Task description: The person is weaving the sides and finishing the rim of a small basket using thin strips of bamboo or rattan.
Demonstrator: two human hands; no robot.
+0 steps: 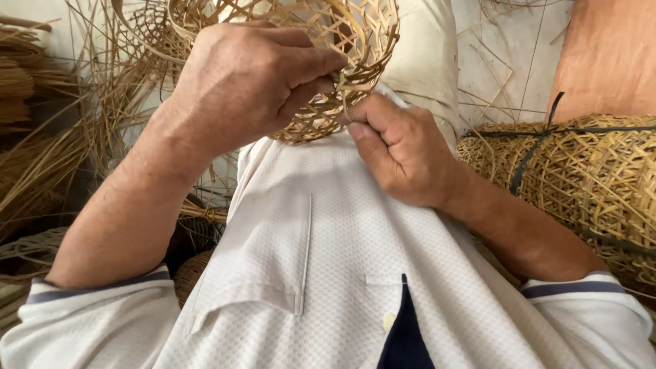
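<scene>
Here: openwork bamboo basket (342, 48), half-woven, held above lap against white shirt (328, 260). Left hand (249, 82) clamped on rim; right hand (400, 150) pinched shut on loose strip (345, 102). Bundled finished baskets (588, 178) at right.

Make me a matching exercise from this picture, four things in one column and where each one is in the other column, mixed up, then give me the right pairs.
Things:
1. left hand
2. right hand
3. small open-weave bamboo basket
4. stack of woven baskets tied with a dark strap

Places:
A. lying at the right edge, beside the right forearm
B. top centre, held up against the white shirt
C. gripping the small basket's side from the left
D. just under the small basket, fingers curled at its lower edge

Pairs: 1-C, 2-D, 3-B, 4-A
</scene>
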